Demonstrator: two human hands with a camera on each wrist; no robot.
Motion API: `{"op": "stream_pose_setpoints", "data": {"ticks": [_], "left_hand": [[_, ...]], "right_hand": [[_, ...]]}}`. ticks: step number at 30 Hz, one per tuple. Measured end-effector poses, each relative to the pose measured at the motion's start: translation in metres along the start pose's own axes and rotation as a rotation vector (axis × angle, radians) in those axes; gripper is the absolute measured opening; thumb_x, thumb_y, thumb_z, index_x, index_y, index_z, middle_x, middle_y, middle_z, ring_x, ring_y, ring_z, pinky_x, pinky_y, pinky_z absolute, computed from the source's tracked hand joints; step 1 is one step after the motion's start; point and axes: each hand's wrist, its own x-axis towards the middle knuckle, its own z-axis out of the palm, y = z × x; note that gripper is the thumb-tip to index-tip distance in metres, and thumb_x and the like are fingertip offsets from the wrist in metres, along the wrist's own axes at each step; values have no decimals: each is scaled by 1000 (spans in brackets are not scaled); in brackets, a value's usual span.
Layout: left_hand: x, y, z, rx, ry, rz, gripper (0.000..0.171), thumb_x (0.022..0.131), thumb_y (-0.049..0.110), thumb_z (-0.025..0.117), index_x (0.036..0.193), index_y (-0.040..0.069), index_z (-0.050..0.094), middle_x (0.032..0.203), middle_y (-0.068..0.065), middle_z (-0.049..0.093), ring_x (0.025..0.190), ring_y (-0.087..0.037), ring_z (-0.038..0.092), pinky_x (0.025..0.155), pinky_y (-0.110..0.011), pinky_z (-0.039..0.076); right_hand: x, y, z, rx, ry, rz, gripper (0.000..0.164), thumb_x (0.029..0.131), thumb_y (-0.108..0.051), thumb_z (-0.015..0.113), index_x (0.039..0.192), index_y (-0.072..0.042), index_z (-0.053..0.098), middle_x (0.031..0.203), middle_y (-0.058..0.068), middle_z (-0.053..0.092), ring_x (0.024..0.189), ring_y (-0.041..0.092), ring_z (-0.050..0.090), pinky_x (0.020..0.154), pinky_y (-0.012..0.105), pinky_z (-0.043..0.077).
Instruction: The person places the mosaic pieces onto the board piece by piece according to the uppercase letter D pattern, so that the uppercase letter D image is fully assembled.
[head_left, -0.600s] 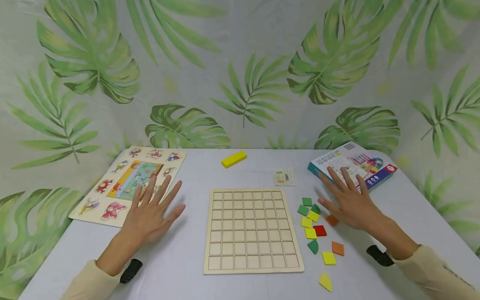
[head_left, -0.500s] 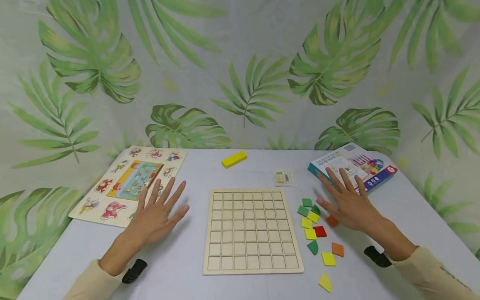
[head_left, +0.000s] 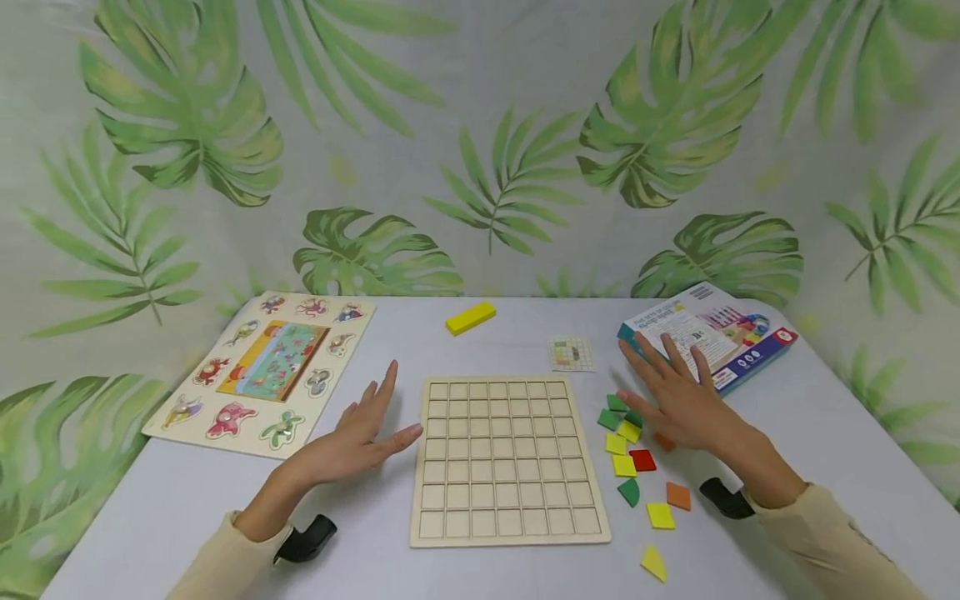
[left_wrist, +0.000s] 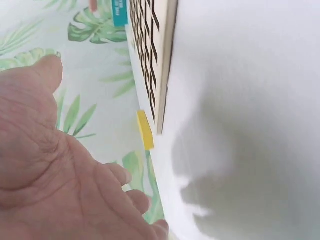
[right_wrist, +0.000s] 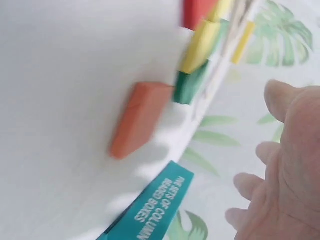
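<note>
My left hand (head_left: 356, 442) hovers over the cloth just left of a wooden grid board (head_left: 510, 450), fingers straight and thumb spread toward its edge. It holds nothing; its shadow falls on the cloth in the left wrist view. My right hand (head_left: 682, 408), fingers spread, hangs above the loose tiles right of the board, also holding nothing. Beneath it an orange tile (right_wrist: 142, 120) is partly hidden in the head view. Nearby lie a red square (head_left: 642, 460), several yellow squares (head_left: 661, 516), green squares (head_left: 608, 418), a green quarter-round (head_left: 628, 492) and a yellow one (head_left: 653, 563).
A picture puzzle board (head_left: 174, 425) lies at the left. Behind the grid board are a yellow block (head_left: 471, 318) and a small pattern card (head_left: 572, 354). A printed box (head_left: 750, 358) sits at the back right, partly behind the right hand. A leaf-print curtain (head_left: 480, 150) closes the back.
My left hand has moved right, off the puzzle board toward the grid board, turning more edge-on. My right hand has shifted slightly left. The tiles lie as before.
</note>
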Motion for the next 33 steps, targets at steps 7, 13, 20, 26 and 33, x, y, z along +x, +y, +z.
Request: {"op": "stream_pose_setpoints", "data": {"ticks": [7, 13, 20, 26, 33], "left_hand": [[9, 6, 9, -139, -132, -13, 112, 94, 47, 67, 158, 17, -21, 168, -12, -15, 153, -40, -18, 117, -67, -9], [8, 9, 15, -80, -153, -9, 116, 87, 38, 77, 161, 11, -9, 168, -20, 1, 152, -44, -15, 117, -67, -9], [7, 8, 16, 83, -124, 45, 124, 71, 35, 91, 161, 4, 11, 165, -25, 16, 151, -51, -3, 117, -70, 1], [5, 5, 11, 178, -139, 93, 123, 69, 42, 91, 158, -2, 18, 164, -23, 20, 151, -53, 7, 116, -70, 12], [3, 3, 8, 246, -153, 92, 120, 70, 50, 88, 158, -1, 23, 164, -22, 23, 151, -51, 12, 116, -69, 18]], "right_hand": [[5, -3, -2, 116, 15, -16, 79, 102, -48, 50, 163, -20, 9, 168, 19, 10, 152, 50, -1, 112, 74, -8], [11, -7, -1, 189, 17, -61, 74, 102, -43, 53, 162, -16, 17, 166, 23, 15, 150, 54, 6, 111, 76, -1], [14, -2, -1, 262, -52, -114, 70, 104, -38, 54, 161, -13, 22, 164, 24, 21, 148, 55, 15, 113, 73, 15], [14, 0, 1, 279, -109, -128, 69, 101, -36, 59, 158, -11, 30, 157, 22, 39, 141, 48, 40, 109, 67, 34], [14, 3, 2, 280, -132, -149, 59, 97, -31, 67, 149, -11, 48, 143, 19, 57, 131, 42, 52, 104, 64, 42]]}}
